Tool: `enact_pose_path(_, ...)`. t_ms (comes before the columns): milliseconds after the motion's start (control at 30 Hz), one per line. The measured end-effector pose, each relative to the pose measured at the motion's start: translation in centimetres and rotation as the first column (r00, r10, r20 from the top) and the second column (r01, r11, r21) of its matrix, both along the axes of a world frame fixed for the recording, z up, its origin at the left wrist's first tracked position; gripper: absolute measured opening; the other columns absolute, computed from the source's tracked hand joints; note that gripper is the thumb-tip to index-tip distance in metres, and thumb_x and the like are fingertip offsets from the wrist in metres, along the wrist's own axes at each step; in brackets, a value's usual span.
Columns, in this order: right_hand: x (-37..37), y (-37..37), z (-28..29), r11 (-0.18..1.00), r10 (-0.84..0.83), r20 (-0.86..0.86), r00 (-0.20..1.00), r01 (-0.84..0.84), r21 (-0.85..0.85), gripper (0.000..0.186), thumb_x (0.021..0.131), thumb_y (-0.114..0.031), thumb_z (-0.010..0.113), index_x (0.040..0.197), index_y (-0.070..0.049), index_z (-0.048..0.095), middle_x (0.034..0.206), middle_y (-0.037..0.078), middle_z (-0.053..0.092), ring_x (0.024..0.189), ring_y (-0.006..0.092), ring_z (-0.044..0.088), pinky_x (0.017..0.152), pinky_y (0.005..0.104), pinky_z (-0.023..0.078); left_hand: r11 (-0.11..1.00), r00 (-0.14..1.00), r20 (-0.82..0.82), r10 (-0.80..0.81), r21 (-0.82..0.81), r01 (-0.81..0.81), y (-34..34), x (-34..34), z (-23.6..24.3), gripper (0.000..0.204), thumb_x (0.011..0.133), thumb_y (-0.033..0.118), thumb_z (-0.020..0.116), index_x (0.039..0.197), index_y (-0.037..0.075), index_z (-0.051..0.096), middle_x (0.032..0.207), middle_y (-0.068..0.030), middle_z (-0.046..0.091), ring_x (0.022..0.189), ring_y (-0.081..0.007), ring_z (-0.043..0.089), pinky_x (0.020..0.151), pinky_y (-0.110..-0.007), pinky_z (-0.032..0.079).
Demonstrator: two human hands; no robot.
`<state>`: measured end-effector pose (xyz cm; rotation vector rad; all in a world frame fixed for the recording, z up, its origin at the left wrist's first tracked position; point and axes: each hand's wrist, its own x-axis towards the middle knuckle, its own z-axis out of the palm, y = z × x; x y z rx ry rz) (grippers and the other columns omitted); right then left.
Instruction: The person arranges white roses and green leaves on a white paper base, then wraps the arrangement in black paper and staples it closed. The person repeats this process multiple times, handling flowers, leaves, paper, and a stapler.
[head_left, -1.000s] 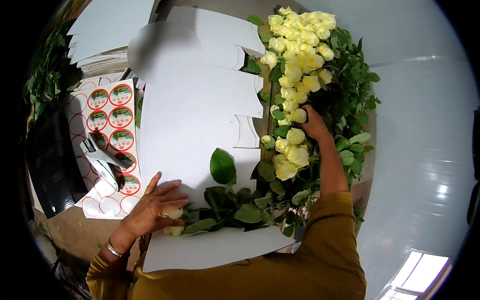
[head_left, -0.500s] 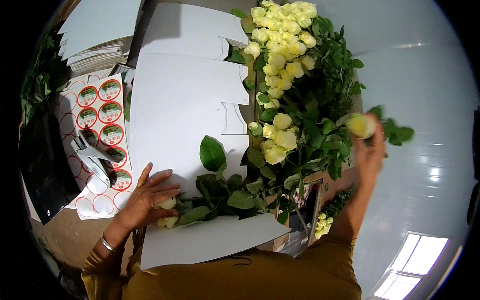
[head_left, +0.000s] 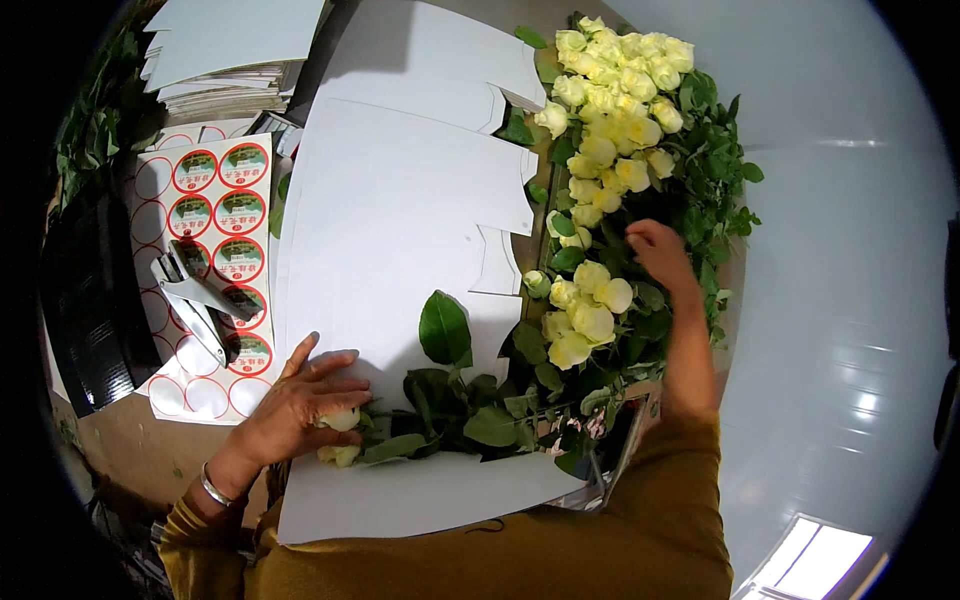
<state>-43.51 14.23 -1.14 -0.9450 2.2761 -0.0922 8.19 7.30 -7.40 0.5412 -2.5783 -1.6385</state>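
My left hand point(head_left: 296, 408) is at the left end of a few cream roses point(head_left: 341, 456) lying on a folded white cardboard sheet point(head_left: 430, 500). Its outer fingers are spread, while the lower ones close around the rose heads. Leafy stems point(head_left: 490, 425) run rightward from there. My right hand point(head_left: 662, 258) reaches over dark foliage on the right, its fingers curled; whatever is in them is hidden. Just below and left of it sits a small cluster of pale yellow roses point(head_left: 592, 322). Beyond lies a larger bank of yellow roses point(head_left: 625, 85) with their leaves point(head_left: 715, 200) to the right.
White die-cut cardboard sheets point(head_left: 390, 200) overlap across the middle, with a loose green leaf point(head_left: 444, 328) on top. A grey stapler point(head_left: 198, 305) rests on a sheet of round red-edged stickers point(head_left: 238, 215). Further left are black plastic point(head_left: 95, 310) and a cardboard stack point(head_left: 235, 45).
My right hand has moved left from the far right to the foliage, and the rose it held no longer shows in it. My left hand stays on the roses. The view has shifted slightly.
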Motion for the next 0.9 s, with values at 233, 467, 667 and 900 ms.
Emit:
enact_pose_path(233,1.0,0.0,-6.0,0.956,0.294,-0.308,0.905,-0.27,0.117,0.031,0.084,-0.008,0.061,0.114,-0.006,0.053,0.108,0.016,0.06,0.096,0.03,0.06,0.082,0.0357,0.048,1.0,1.0,0.018,0.003,-0.027,-0.002,0.1,-0.1,-0.2,0.049,0.065,0.025,0.081,0.11,0.016,0.066,0.114,-0.0014,0.064,0.127,-0.0228,0.044,0.115,-0.048,0.01)
enact_pose_path(467,2.3,5.0,0.1,0.882,0.065,-0.159,0.985,-0.131,-0.453,0.042,0.08,0.013,0.048,0.118,-0.004,0.053,0.101,0.002,0.06,0.095,0.0115,0.055,0.083,0.0238,0.042,0.999,0.998,0.049,0.032,-0.017,-0.032,0.5,-0.5,-0.4,0.051,0.059,0.021,0.083,0.107,0.014,0.067,0.111,-0.0022,0.066,0.126,-0.024,0.045,0.115,-0.051,0.009)
enact_pose_path(667,2.8,6.2,0.8,0.857,0.084,-0.188,0.979,-0.168,-0.488,0.033,0.081,0.01,0.055,0.11,-0.006,0.056,0.099,0.008,0.063,0.091,0.0195,0.061,0.082,0.0286,0.047,1.0,0.998,0.048,0.028,-0.011,-0.028,0.3,-0.5,-0.4,0.051,0.058,0.02,0.084,0.106,0.013,0.068,0.11,-0.004,0.066,0.127,-0.0241,0.044,0.115,-0.052,0.008)
enact_pose_path(900,2.4,5.9,0.4,0.873,0.088,-0.258,0.962,-0.199,-0.445,0.039,0.078,0.013,0.049,0.112,-0.005,0.056,0.104,0.01,0.063,0.098,0.025,0.061,0.085,0.0321,0.047,0.999,0.999,0.037,0.013,-0.043,-0.012,0.3,-0.4,-0.2,0.05,0.058,0.02,0.083,0.106,0.012,0.068,0.11,-0.0039,0.066,0.128,-0.0237,0.043,0.115,-0.052,0.01)
